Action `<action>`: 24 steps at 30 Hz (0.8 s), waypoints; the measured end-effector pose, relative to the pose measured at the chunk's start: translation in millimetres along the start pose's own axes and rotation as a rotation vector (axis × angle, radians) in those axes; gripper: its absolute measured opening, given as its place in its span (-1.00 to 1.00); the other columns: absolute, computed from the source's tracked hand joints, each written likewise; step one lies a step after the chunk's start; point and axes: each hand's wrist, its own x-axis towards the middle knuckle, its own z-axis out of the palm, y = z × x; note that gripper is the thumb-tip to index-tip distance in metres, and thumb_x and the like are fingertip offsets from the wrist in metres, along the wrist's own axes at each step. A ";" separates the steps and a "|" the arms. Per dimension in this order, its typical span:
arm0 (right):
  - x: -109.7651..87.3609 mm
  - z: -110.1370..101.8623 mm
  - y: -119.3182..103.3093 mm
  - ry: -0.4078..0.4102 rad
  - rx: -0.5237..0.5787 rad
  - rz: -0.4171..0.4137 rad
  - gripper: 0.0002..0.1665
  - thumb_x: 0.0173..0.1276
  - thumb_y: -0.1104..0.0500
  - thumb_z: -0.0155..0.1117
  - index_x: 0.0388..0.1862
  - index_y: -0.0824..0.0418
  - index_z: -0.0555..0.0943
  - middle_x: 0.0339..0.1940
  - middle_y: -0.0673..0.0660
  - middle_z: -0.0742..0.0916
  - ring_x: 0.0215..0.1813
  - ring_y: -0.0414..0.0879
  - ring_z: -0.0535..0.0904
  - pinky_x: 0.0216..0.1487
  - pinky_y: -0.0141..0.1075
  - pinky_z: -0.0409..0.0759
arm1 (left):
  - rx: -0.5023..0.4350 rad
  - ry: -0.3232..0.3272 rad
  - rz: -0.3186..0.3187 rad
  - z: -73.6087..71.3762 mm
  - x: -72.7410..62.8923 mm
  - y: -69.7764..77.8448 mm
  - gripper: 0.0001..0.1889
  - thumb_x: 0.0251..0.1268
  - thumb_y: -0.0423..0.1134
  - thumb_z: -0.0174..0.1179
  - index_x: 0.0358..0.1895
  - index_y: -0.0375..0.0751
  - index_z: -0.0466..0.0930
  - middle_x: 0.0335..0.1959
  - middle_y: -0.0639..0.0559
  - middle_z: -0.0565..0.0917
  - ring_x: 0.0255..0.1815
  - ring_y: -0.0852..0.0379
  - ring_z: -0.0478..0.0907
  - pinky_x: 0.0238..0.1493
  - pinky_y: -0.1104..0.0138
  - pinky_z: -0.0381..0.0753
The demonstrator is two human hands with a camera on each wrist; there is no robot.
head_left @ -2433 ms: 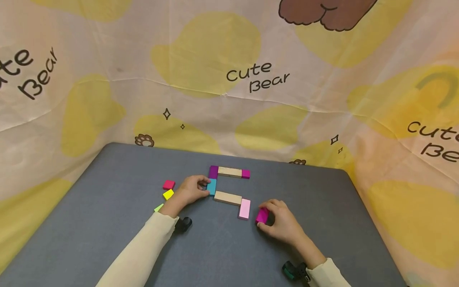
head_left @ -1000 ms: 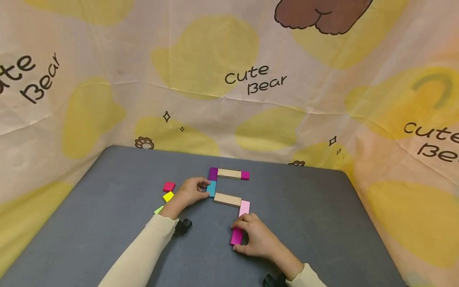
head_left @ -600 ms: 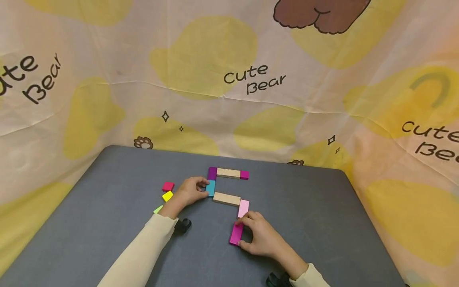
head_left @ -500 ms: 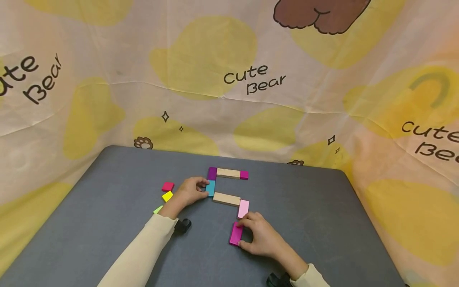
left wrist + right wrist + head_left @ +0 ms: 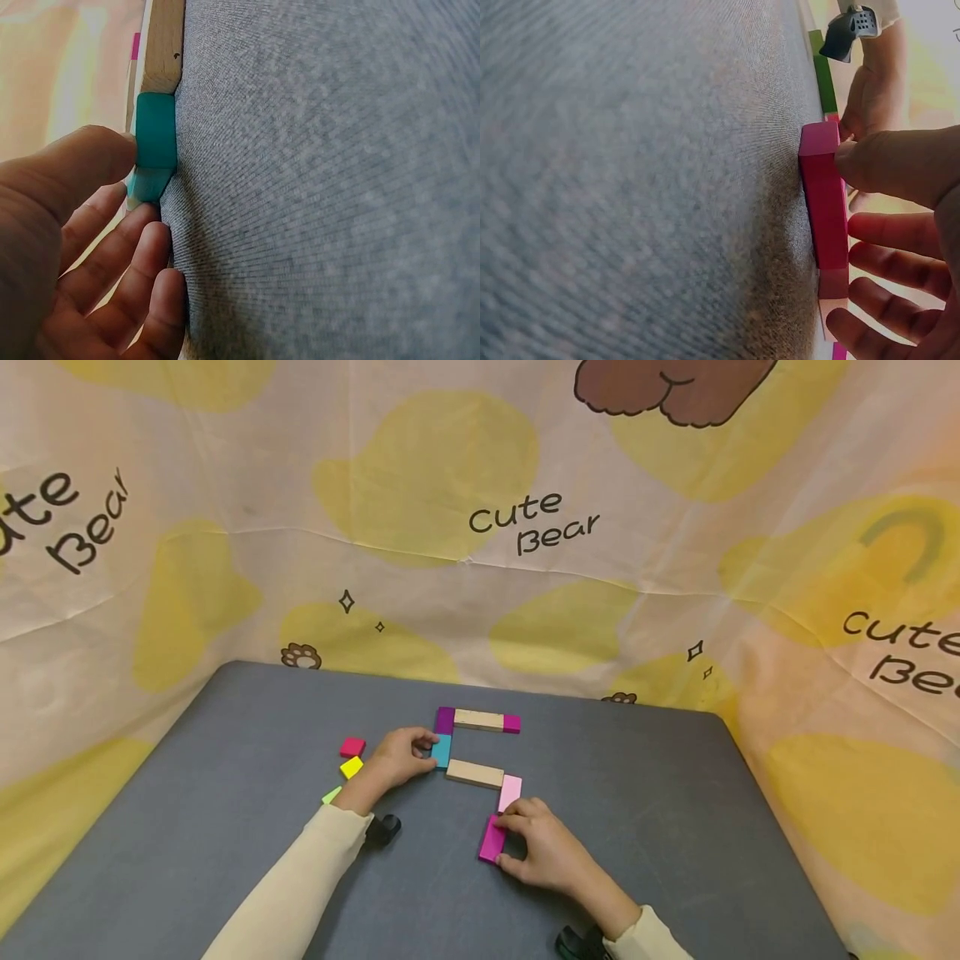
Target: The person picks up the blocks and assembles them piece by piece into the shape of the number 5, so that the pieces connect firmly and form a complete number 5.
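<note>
My left hand holds the left side of a blue block on the table. In the left wrist view, the thumb lies against that teal-looking block, with fingers curled beside it. My right hand pinches a long magenta block, thumb at its near corner and a fingertip at its far corner. A pale pink block lies just beyond it, nearly touching. A wooden block links the pink and blue blocks. Beyond the blue block are a purple block, another wooden block and a small magenta block.
Left of my left hand lie a red block, a yellow block and a partly hidden lime block. Everything lies on a grey table, with a patterned cloth hanging behind and beside it.
My right hand has brought the long magenta block from the right to below the pink block, then slid it slightly away from me, narrowing the gap. My left hand has stayed at the blue block.
</note>
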 end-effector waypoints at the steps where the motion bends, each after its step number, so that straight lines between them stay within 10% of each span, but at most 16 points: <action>1: 0.5 -0.2 -0.1 0.001 -0.004 0.001 -0.52 -0.02 0.01 0.50 -0.08 0.14 0.71 -0.16 -0.04 0.66 -0.10 -0.19 0.48 -0.09 -0.30 0.57 | -0.007 -0.002 -0.006 -0.2 0.7 -0.4 -0.63 0.11 -0.30 0.35 0.04 -0.18 0.63 -0.09 -0.07 0.65 -0.22 0.09 0.52 -0.08 0.24 0.59; 24: 6.9 2.1 1.2 -0.012 -0.008 0.027 -0.50 0.01 0.01 0.48 -0.05 0.17 0.69 -0.06 0.00 0.66 -0.01 -0.16 0.51 0.04 -0.23 0.58 | -0.002 -0.012 -0.002 -2.9 3.9 -1.0 -0.64 0.09 -0.28 0.38 0.01 -0.15 0.65 -0.10 -0.04 0.67 -0.22 0.12 0.53 -0.06 0.21 0.58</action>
